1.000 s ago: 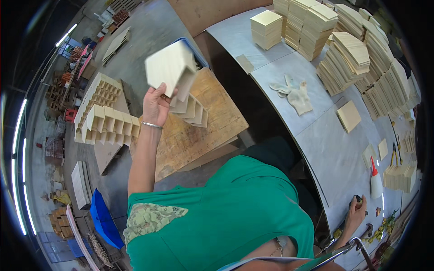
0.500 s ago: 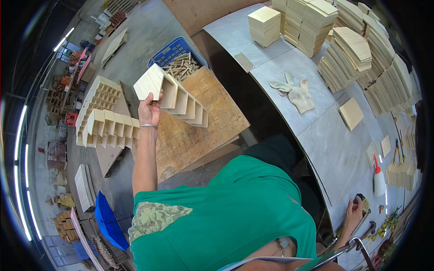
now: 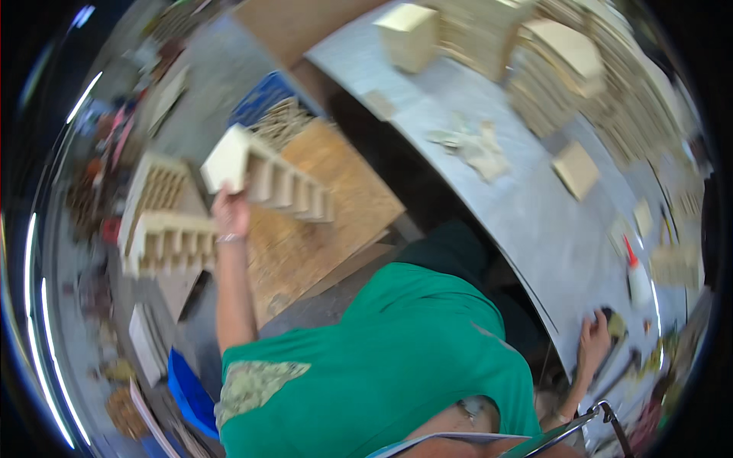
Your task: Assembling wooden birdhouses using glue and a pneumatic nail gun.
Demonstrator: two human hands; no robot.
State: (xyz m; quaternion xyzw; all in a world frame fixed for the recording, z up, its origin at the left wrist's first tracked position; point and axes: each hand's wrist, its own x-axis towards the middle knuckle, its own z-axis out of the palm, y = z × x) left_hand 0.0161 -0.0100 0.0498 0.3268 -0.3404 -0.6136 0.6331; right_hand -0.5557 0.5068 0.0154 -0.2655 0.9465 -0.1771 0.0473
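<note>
My left hand (image 3: 231, 212) is closed on the near end of a pale wooden rack (image 3: 259, 177), a stepped row of open compartments with a pointed end panel. The rack is over a brown wooden board (image 3: 336, 191); blur hides whether they touch. Far to the right, my right hand (image 3: 594, 340) is at the grey table, against a small dark and yellowish object (image 3: 615, 324) whose kind is unclear. Motion smears its fingers, so its grip is uncertain. A white bottle with a red nozzle (image 3: 637, 278) stands just beyond that hand.
More compartment racks (image 3: 172, 244) are at the left. Behind the board is a blue crate (image 3: 259, 98) of small wooden sticks (image 3: 281, 122). The grey table (image 3: 527, 221) bears stacked wooden panels (image 3: 546, 99), a single panel (image 3: 576, 169) and a pale glove (image 3: 485, 153).
The whole view has shifted and blurred, with most things now farther left. My left hand still holds the rack. My right hand's fingers appear slightly lifted from the dark object.
</note>
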